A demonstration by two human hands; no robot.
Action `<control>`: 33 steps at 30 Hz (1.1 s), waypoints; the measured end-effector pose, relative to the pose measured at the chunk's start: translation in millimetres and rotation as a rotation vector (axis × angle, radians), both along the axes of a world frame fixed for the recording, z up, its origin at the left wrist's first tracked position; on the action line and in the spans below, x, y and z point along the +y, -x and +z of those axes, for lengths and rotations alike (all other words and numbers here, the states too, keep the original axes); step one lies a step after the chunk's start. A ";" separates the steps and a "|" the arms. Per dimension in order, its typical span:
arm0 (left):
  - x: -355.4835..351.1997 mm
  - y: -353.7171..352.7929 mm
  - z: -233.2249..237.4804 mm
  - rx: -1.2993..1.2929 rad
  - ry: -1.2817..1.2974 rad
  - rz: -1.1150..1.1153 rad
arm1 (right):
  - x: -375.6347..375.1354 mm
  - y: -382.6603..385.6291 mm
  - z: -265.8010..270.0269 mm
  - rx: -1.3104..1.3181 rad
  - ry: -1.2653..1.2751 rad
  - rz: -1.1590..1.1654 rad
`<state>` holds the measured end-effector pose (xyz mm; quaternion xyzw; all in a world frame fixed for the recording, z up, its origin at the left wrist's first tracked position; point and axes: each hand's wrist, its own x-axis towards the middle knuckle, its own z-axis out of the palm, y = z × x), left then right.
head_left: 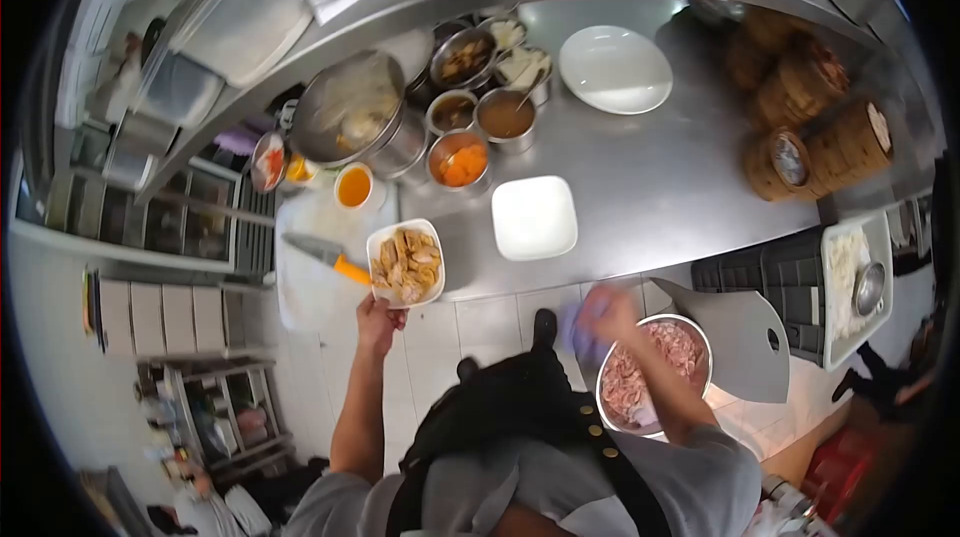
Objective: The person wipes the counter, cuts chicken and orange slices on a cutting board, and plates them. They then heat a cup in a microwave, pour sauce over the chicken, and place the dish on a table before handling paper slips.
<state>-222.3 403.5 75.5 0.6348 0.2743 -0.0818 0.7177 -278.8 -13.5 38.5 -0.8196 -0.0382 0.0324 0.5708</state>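
Across the upper middle: a stainless-steel counter point(670, 177) runs from left to right before the person.
Cutting board: the whitish board point(300, 297) lies at the counter's left end.
Bamboo steamers: several round bamboo steamers point(850, 152) are grouped at the right end.
Steel basin: the wide basin point(312, 122) stands behind the board, its pale contents hard to name.
Meat bowl: a round steel bowl point(709, 357) of raw pink meat point(620, 377) sits nearer the person than the counter, partly under the right forearm.
Oval plate: the white plate point(615, 67) lies toward the back.
Square dish: a white dish point(535, 219) lies right of the filled one.
Filled dish: the white dish point(440, 272) of yellowish-brown pieces point(405, 262) is at the counter's front edge, beside the knife; resting or lifted, I cannot tell.
Left hand: the hand point(378, 325) grips that dish's near-left corner.
Right hand: the hand point(608, 315), blurred, is by the meat bowl and something purple point(582, 334); whether it holds anything, I cannot tell.
Knife: orange-handled point(350, 269), blade on the board.
Cup: white point(375, 199), with orange liquid, behind the knife.
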 end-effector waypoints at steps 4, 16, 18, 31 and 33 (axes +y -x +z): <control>22.5 31.6 31.3 -0.008 -0.049 0.007 | -49.8 -165.4 32.6 -0.207 0.363 -0.407; 1.0 50.1 30.7 -0.007 0.000 0.046 | 4.6 -303.2 -33.9 -0.159 0.988 -0.082; 5.1 40.5 23.8 -0.053 -0.005 0.015 | -74.1 -255.4 -86.0 -0.343 1.144 -0.297; 69.0 57.3 87.3 -0.134 -0.108 0.220 | 236.3 -171.7 -1.9 -0.621 0.550 0.065; 66.0 64.2 83.0 -0.145 -0.085 0.227 | 259.7 -155.4 -45.7 -0.661 0.643 0.135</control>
